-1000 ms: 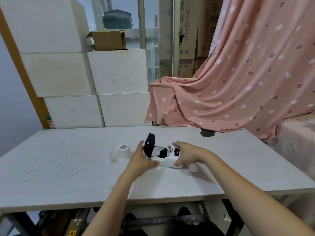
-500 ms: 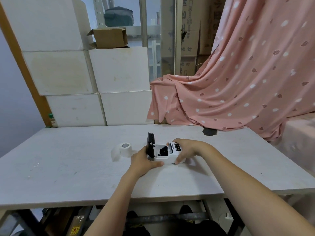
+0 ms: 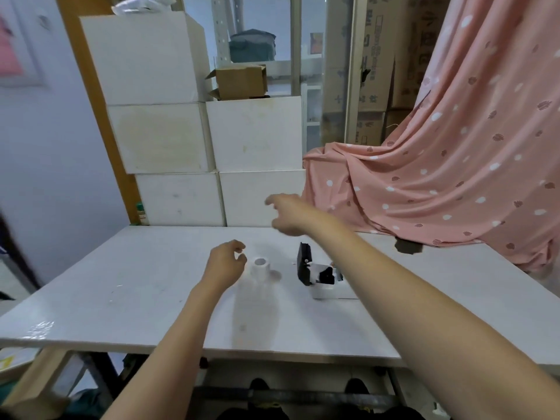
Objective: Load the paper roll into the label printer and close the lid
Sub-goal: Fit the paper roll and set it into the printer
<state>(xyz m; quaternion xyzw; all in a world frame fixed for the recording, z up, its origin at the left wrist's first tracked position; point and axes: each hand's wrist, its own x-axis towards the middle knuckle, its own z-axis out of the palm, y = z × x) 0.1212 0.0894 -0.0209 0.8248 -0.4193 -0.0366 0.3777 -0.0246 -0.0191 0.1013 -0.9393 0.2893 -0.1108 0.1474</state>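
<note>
left hand (image 3: pixel 225 263) loosely curled, empty, fingertips just beside the paper roll (image 3: pixel 261 266), which stands on end on the table (image 3: pixel 127 286), likely about to pinch it. right hand (image 3: pixel 288 214) raised, fingers spread, holding nothing. label printer (image 3: pixel 322 278) under the right forearm, lid (image 3: pixel 304 262) upright, bay open for the roll.

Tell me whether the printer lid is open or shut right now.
Open. The black lid stands upright at the left end of the label printer, baring its paper bay; the paper roll sits outside on the table.
</note>
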